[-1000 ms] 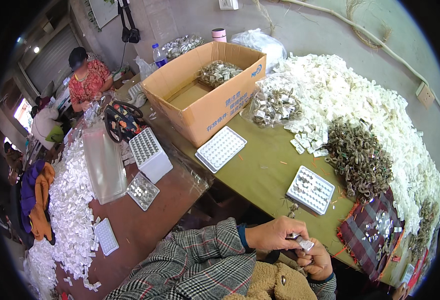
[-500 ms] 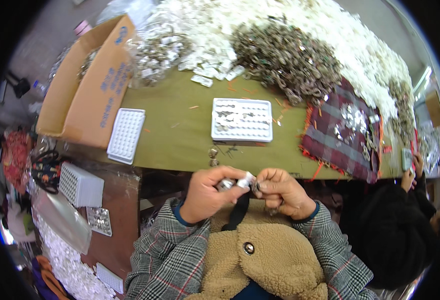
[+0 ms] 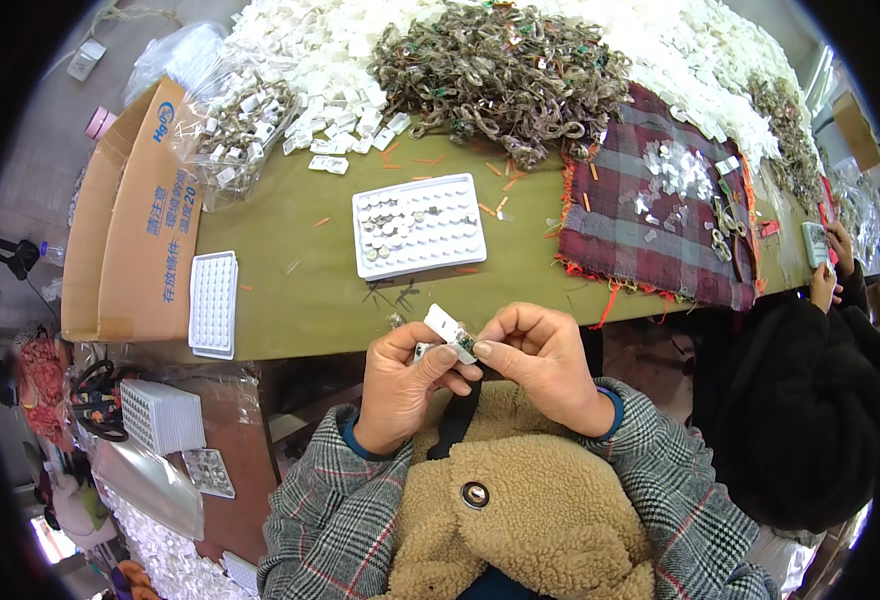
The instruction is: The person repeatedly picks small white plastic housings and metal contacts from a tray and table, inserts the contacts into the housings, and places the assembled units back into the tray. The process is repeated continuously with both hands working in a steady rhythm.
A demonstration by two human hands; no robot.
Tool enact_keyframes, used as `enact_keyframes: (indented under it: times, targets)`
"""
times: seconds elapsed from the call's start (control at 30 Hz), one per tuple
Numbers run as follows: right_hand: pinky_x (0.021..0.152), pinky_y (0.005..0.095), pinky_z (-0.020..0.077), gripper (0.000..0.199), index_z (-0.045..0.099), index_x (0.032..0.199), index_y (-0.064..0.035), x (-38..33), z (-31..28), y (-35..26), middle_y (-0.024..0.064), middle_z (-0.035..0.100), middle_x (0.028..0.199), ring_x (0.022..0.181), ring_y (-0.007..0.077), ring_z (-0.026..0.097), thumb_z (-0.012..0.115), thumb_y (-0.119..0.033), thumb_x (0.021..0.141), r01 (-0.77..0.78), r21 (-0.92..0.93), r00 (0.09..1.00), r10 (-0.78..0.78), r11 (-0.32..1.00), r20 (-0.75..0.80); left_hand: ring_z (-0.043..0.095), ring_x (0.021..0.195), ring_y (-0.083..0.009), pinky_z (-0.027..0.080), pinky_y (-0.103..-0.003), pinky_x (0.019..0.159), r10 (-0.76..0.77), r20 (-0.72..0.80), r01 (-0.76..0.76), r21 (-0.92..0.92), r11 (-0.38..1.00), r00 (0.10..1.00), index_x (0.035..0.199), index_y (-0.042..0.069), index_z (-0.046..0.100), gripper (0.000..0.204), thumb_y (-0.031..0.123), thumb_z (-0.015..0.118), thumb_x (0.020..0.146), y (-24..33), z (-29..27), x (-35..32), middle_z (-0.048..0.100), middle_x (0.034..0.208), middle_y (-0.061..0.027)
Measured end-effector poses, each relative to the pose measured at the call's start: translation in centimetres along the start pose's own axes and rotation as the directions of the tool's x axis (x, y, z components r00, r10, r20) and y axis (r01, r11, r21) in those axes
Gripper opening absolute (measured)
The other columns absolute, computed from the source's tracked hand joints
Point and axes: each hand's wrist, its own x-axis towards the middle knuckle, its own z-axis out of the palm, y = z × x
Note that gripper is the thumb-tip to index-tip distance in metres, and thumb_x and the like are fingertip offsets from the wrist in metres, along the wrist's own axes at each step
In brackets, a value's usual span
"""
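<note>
Both hands at chest, below table edge: left hand [image 3: 405,375] + right hand [image 3: 540,365] pinched on small white clip piece [image 3: 450,330]. White tray [image 3: 418,225] approx one-third filled, rest of slots empty. Big pile of metal chain parts [image 3: 500,70] untouched — early stage, prob.

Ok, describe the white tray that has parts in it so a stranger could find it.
On the green table, look straight ahead of the two hands, below the grey-brown heap. The filled tray lies there; unlike the narrow empty tray beside the cardboard box, its pockets hold small metal pieces.
</note>
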Motion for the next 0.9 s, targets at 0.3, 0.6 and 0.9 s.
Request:
enact_keyframes:
  times: [0.3,0.6,0.9]
  targets:
    - [0.065,0.0238,0.0530,0.008,0.066,0.096,0.0067,0.1,-0.2,-0.3,0.0077,0.068,0.086,0.077,0.0111,0.066,0.067,0.002,0.089,-0.081,-0.240,0.997,0.080,0.967,-0.012,0.071,0.086,-0.0206,0.062,-0.030,0.072,-0.040,0.016,0.041,-0.079,0.996,0.999,0.105,-0.003,0.065,0.013,0.005,0.066,0.094,-0.5,-0.6,0.1,0.070,0.097,-0.0127]
    - [0.056,0.0341,0.0525,0.026,0.069,0.100,0.0028,0.7,0.7,-0.2,0.0112,0.060,0.085,0.067,0.0244,0.064,0.077,-0.002,0.076,0.591,-0.758,0.754,-0.522,0.275,0.399,0.070,0.085,-0.0170,0.061,-0.030,0.077,-0.020,-0.084,0.009,-0.121,0.993,0.996,0.103,-0.003,0.066,0.014,0.003,0.069,0.091,-0.1,-0.5,0.1,0.071,0.098,-0.0114]
    - [0.055,0.0288,0.0467,0.019,0.064,0.096,0.0032,-0.4,0.8,-0.9,0.0106,0.056,0.085,0.062,0.0181,0.056,0.071,0.004,0.078,0.421,-0.696,0.885,-0.431,0.582,0.175,0.063,0.069,-0.0116,0.055,-0.024,0.058,0.203,-0.094,-0.185,0.175,0.967,0.975,0.105,-0.003,0.062,0.021,0.007,0.072,0.089,0.4,0.6,-0.3,0.068,0.092,-0.0098]
